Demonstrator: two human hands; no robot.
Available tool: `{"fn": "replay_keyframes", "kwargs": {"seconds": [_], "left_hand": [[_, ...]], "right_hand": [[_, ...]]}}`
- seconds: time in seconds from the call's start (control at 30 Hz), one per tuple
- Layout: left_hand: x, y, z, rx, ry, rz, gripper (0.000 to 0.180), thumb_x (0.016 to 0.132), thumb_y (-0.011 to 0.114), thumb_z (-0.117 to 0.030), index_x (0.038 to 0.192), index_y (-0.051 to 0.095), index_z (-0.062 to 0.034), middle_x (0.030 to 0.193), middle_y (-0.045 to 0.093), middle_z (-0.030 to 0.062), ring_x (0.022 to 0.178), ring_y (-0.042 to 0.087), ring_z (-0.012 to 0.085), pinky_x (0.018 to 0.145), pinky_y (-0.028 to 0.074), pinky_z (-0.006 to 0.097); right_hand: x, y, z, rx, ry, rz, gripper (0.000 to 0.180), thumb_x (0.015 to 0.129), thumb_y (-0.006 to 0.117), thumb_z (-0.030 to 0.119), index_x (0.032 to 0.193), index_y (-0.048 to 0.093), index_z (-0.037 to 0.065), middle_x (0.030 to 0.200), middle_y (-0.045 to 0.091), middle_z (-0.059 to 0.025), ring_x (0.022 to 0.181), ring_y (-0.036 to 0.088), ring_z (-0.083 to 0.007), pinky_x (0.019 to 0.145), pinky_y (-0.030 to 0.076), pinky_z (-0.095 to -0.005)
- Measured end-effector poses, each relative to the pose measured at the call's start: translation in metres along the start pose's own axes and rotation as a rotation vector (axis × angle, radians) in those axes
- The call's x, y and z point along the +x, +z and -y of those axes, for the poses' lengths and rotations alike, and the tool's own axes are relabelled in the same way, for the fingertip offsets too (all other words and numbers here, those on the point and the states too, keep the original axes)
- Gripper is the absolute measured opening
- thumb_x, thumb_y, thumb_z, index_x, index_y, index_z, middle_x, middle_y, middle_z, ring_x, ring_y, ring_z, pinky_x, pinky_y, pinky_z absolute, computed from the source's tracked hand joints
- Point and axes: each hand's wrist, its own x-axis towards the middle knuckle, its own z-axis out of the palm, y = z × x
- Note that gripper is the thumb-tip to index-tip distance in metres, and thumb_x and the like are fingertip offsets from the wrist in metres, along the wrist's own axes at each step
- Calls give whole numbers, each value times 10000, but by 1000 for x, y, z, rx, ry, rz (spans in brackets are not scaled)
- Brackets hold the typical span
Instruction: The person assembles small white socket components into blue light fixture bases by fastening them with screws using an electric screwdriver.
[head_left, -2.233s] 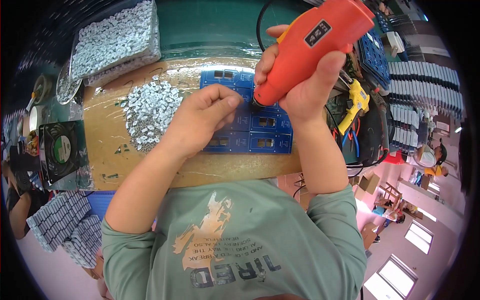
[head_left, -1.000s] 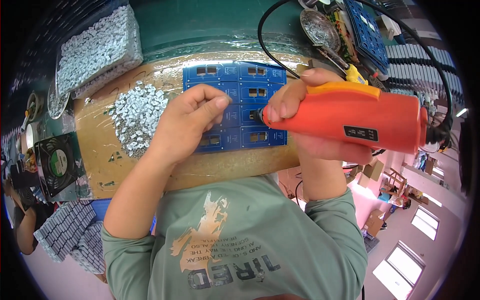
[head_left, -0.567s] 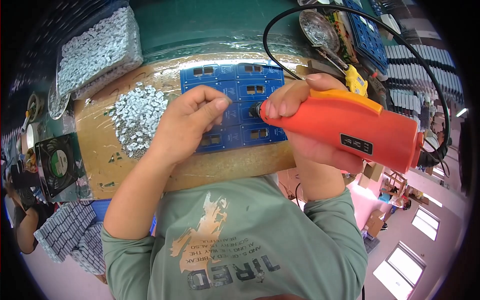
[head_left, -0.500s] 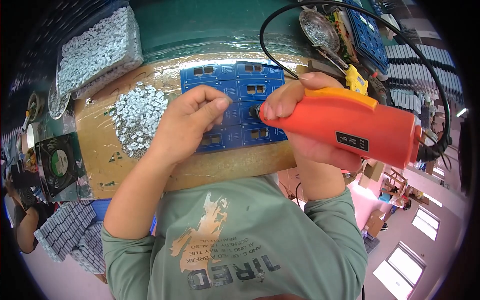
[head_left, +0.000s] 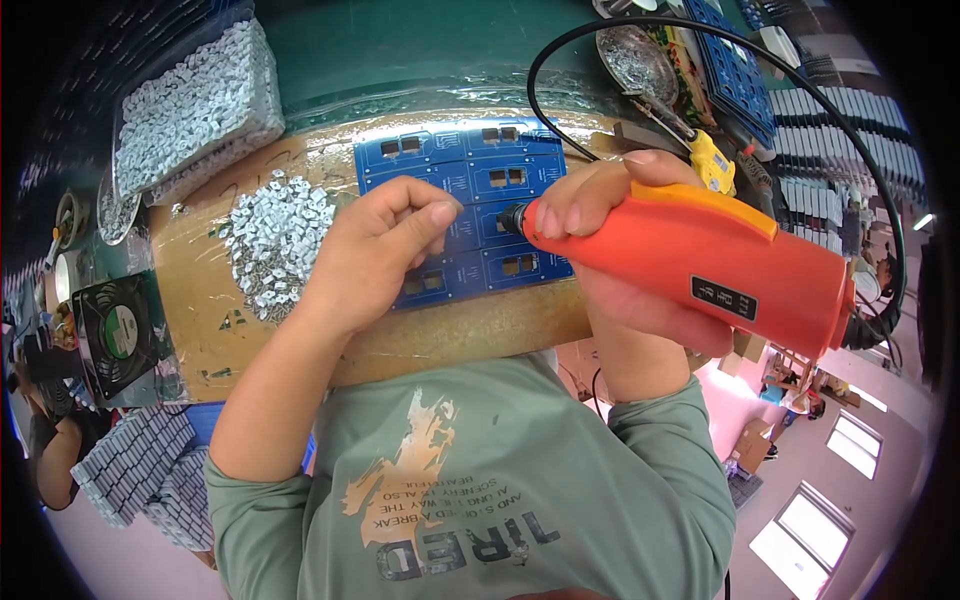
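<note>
My right hand point(head_left: 610, 250) grips an orange electric screwdriver point(head_left: 700, 262), its black tip pointing left over a blue circuit board panel point(head_left: 470, 180) on a brown board point(head_left: 200, 300). My left hand point(head_left: 375, 255) rests on the panel's left part, fingers curled with thumb and forefinger pinched together; whether they hold a small part is hidden. A loose pile of small silver metal parts point(head_left: 272, 240) lies just left of that hand.
A clear bag of more silver parts point(head_left: 195, 105) sits at the back left, a small black fan point(head_left: 118, 335) at the left edge. A yellow-handled tool point(head_left: 705, 160), a metal dish point(head_left: 635, 60) and stacked blue boards point(head_left: 735, 70) stand at the back right. The screwdriver's black cable point(head_left: 560, 45) loops overhead.
The screwdriver has swung from upright to lying across, tip now on the blue panel. My left hand has stayed on the panel's left part.
</note>
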Motion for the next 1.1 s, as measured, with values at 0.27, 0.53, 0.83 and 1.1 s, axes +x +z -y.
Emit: {"fn": "replay_keyframes", "kwargs": {"seconds": [0.27, 0.53, 0.83, 1.1], "left_hand": [[-1, -1, 0, 4, -18, 1, 190, 964, 647, -234, 1019, 658, -53, 802, 597, -36, 716, 497, 58, 654, 429, 221], [-8, 17, -13, 558, 270, -71, 121, 839, 750, -167, 858, 723, -50, 794, 628, 32, 759, 603, 165, 694, 492, 307], [12, 16, -9, 841, 554, -117, 120, 776, 769, -155, 854, 733, -71, 799, 624, 88, 794, 629, 280, 691, 503, 383], [17, 17, -9, 780, 526, -129, 135, 764, 782, -160, 832, 720, -61, 777, 605, 87, 767, 611, 274, 660, 484, 387]], "right_hand": [[4, 1, 0, 16, -66, 32, 542, 973, 563, 429, 1273, 546, -22, 853, 663, -169, 831, 640, -258, 760, 511, -357], [21, -15, 19, 77, -110, 205, 1231, 646, 589, 899, 1453, 363, -2, 960, 611, -126, 846, 619, -283, 726, 526, -403], [55, -12, 18, 137, -144, 387, 1235, 686, 602, 875, 1517, 292, 17, 1043, 594, -132, 895, 611, -277, 782, 522, -407], [60, -10, 13, 172, -112, 278, 1295, 620, 575, 932, 1469, 348, -19, 1034, 619, -156, 803, 643, -261, 708, 544, -371]]}}
